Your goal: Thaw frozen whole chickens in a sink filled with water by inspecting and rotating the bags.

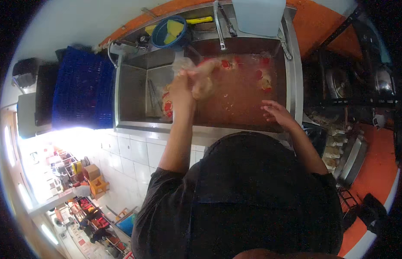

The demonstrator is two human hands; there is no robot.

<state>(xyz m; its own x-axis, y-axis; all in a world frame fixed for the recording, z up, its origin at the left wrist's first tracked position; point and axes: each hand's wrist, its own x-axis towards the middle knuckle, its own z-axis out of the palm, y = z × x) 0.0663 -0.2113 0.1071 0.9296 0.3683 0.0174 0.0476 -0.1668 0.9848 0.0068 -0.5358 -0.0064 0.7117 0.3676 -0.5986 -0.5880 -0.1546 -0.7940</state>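
Note:
My left hand (185, 79) grips a blurred, pale package in clear plastic (204, 84), near the divider of a two-bowl steel sink (295, 84). What the package contains is too blurred to tell. Fingers spread and holding nothing, my right hand (274, 112) is over the front right of the larger bowl. Murky brownish water (236, 103) fills that bowl. Packages with red patches float along its back, one red-and-yellowish package (266, 82) being at the right. In the smaller left bowl, similar red-marked packages (168, 106) lie against the divider, partly hidden by my left forearm.
Behind the sink stand a blue bucket (157, 40) with yellow sponges (174, 29), a flexible-hose faucet (219, 26) and a pale plastic container (259, 16). A yellow handle (200, 20) lies nearby. Blue crates (81, 90) are at left, dark metal racks with pots (338, 82) at right.

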